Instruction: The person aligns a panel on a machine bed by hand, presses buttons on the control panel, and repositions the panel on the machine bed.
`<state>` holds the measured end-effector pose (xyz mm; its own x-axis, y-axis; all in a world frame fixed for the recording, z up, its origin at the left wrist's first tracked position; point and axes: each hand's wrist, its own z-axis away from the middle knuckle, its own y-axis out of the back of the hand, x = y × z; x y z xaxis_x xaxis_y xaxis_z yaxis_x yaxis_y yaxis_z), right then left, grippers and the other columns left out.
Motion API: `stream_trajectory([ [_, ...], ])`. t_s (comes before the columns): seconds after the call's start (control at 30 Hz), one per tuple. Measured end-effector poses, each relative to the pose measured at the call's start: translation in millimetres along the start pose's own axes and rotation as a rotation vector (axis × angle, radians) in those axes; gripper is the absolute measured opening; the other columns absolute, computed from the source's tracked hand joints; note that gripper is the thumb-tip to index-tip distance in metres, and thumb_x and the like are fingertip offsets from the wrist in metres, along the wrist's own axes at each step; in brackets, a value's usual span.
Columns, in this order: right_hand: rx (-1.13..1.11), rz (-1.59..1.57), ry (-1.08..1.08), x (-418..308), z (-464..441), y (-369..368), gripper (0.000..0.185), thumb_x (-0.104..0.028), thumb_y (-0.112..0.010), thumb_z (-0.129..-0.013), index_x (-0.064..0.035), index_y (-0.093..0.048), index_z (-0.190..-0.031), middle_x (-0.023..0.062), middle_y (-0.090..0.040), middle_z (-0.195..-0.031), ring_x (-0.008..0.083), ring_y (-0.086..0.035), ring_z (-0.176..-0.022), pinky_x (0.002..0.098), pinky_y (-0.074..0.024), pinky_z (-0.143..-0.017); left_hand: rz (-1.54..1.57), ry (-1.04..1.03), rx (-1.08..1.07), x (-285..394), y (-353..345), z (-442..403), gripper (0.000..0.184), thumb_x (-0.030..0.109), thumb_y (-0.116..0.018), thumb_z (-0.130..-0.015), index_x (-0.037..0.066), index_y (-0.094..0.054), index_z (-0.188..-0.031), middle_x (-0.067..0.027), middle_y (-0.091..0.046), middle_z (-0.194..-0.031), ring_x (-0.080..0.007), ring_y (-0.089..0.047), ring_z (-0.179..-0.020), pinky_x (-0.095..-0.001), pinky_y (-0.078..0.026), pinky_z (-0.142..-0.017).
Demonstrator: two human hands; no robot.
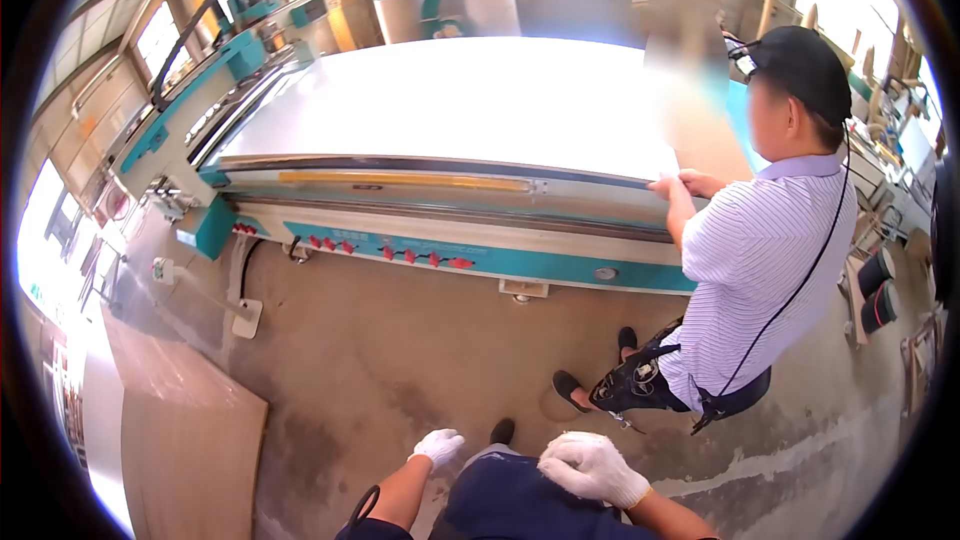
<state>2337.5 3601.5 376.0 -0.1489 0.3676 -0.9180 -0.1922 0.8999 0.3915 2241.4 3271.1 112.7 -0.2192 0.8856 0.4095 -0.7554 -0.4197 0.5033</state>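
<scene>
My left hand (438, 447), in a white glove, hangs low beside my dark blue clothing. Its fingers stretch loosely forward and it holds nothing. In front of my body is my right hand (594, 468), also in a white glove, with the fingers curled in and nothing visible in them. Both hands are apart from the large white sheet (450, 105), which lies flat on the long machine (560, 268) with teal trim. At the sheet's right end stands a co-worker (770, 210) in a striped shirt and black cap, both bare hands at its near corner.
Brown boards (190, 440) stand or lie at the lower left; which, I cannot tell. Red knobs (410, 255) line the machine's front. A small footed stand (247, 318) is on the concrete floor (370, 350). Dark round containers (878, 308) are at the right.
</scene>
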Motion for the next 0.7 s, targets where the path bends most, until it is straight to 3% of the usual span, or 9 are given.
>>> stream_trajectory([
  [0.2,0.035,-0.022,-0.023,6.6,10.5,7.1,0.017,-0.019,-0.072,-0.091,-0.0032,-0.075,-0.088,0.0121,-0.074,-0.091,0.0294,-0.071,-0.085,0.0379,-0.0555,-0.077,-0.045,0.012,-0.001,12.8,1.6,4.3,0.063,0.049,-0.057,-0.097,0.007,-0.059,-0.144,-0.0147,-0.060,-0.147,-0.0309,-0.055,-0.137,-0.0389,-0.041,-0.115],
  [0.3,0.049,-0.036,-0.016,7.7,18.1,14.9,0.017,-0.020,-0.072,-0.092,-0.0034,-0.076,-0.087,0.0119,-0.074,-0.091,0.0291,-0.070,-0.085,0.0383,-0.0552,-0.077,-0.197,-0.200,-0.048,23.2,-3.9,3.7,0.062,0.049,-0.058,-0.096,0.008,-0.060,-0.143,-0.0140,-0.061,-0.146,-0.0305,-0.056,-0.137,-0.0382,-0.041,-0.115],
  [0.33,0.053,-0.039,-0.013,8.3,21.2,16.9,0.018,-0.020,-0.072,-0.092,-0.0035,-0.076,-0.087,0.0119,-0.074,-0.091,0.0290,-0.071,-0.086,0.0383,-0.0552,-0.077,-0.007,-0.066,-0.018,29.1,-11.1,-0.9,0.062,0.048,-0.058,-0.096,0.008,-0.060,-0.143,-0.0139,-0.061,-0.146,-0.0295,-0.057,-0.136,-0.0378,-0.042,-0.114],
  [0.47,0.060,-0.039,-0.024,9.7,36.7,16.5,0.018,-0.020,-0.071,-0.092,-0.0041,-0.076,-0.087,0.0114,-0.074,-0.090,0.0283,-0.071,-0.086,0.0379,-0.0552,-0.077,-0.233,-0.313,-0.076,46.8,-10.1,8.9,0.060,0.045,-0.056,-0.097,0.006,-0.060,-0.142,-0.0153,-0.063,-0.143,-0.0289,-0.060,-0.131,-0.0382,-0.046,-0.109],
  [0.6,0.075,-0.069,-0.026,10.1,52.5,15.8,0.015,-0.015,-0.072,-0.090,-0.0027,-0.074,-0.082,0.0111,-0.075,-0.091,0.0258,-0.072,-0.084,0.0365,-0.0563,-0.077,-0.290,-0.335,-0.104,46.9,-24.7,1.9,0.055,0.042,-0.053,-0.098,0.004,-0.063,-0.136,-0.0161,-0.065,-0.138,-0.0309,-0.061,-0.128,-0.0397,-0.048,-0.106],
  [0.7,0.054,-0.098,-0.033,13.0,74.1,13.7,0.015,-0.015,-0.072,-0.091,-0.0027,-0.074,-0.082,0.0109,-0.076,-0.091,0.0255,-0.072,-0.084,0.0365,-0.0566,-0.077,-0.282,-0.348,-0.054,33.1,-52.4,6.3,0.041,0.037,-0.054,-0.094,0.011,-0.066,-0.123,-0.0127,-0.065,-0.135,-0.0364,-0.059,-0.125,-0.0443,-0.049,-0.104],
])
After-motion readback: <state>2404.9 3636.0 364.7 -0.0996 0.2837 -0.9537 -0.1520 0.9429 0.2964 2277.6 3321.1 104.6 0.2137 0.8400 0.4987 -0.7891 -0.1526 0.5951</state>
